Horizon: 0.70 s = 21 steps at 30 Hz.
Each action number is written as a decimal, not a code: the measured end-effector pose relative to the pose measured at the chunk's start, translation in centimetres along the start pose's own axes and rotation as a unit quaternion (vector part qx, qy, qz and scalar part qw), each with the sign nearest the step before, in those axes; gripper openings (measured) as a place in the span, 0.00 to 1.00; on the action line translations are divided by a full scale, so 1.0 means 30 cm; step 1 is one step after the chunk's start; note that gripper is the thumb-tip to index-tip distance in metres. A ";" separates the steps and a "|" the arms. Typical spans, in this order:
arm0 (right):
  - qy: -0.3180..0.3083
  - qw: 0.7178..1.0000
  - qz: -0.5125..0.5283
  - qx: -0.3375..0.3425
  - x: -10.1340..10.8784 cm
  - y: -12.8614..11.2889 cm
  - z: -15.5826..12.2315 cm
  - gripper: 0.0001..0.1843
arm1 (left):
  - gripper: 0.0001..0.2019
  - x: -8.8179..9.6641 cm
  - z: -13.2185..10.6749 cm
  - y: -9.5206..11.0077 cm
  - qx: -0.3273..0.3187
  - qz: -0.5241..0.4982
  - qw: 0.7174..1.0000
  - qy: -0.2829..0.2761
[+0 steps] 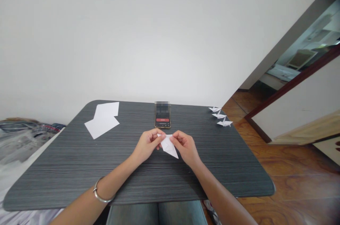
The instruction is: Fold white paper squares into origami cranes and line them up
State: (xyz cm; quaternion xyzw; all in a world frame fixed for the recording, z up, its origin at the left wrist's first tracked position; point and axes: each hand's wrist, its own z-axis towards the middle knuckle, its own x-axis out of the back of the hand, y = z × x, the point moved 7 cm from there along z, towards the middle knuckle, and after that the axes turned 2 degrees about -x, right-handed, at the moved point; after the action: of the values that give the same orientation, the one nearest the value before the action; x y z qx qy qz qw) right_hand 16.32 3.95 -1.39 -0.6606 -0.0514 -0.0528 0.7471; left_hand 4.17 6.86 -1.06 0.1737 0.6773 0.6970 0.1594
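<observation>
Both hands meet over the middle of a dark striped table (79, 168). My left hand (147, 144) and my right hand (184, 145) each pinch the top of a folded white paper (169, 146). The paper is a pointed, partly folded shape that hangs down toward the tabletop. A silver bangle sits on my left wrist.
A phone (162, 118) lies just beyond the hands. Flat white sheets of paper (103, 120) lie at the far left of the table. Three small folded paper cranes (221, 116) stand at the far right corner. A wooden floor and an open doorway are on the right.
</observation>
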 end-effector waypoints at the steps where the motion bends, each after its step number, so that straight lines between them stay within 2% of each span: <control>1: 0.012 1.000 -0.019 0.006 0.005 -0.001 -0.002 0.10 | 0.11 -0.001 0.000 -0.001 0.001 -0.002 1.000 0.002; 8: 0.083 0.984 -0.134 0.079 0.027 -0.051 -0.021 0.10 | 0.10 -0.022 0.003 -0.017 0.014 -0.025 0.999 -0.021; 14: 0.074 0.970 -0.174 0.153 0.012 -0.104 -0.033 0.09 | 0.06 -0.030 0.004 -0.022 0.030 -0.029 0.999 -0.017; 18: 0.082 0.972 -0.166 0.142 0.020 -0.103 -0.031 0.09 | 0.04 -0.024 0.005 -0.019 0.029 -0.040 0.999 -0.012; 21: 0.104 0.980 -0.130 0.105 0.041 -0.075 -0.023 0.10 | 0.04 -0.022 0.004 -0.017 0.030 -0.053 0.998 -0.018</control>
State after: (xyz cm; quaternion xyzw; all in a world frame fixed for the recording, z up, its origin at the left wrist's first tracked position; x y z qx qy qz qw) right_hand 17.21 2.98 0.92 -0.5569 -0.0644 -0.2121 0.8005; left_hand 4.79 6.69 -1.59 0.1550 0.7033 0.6635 0.2027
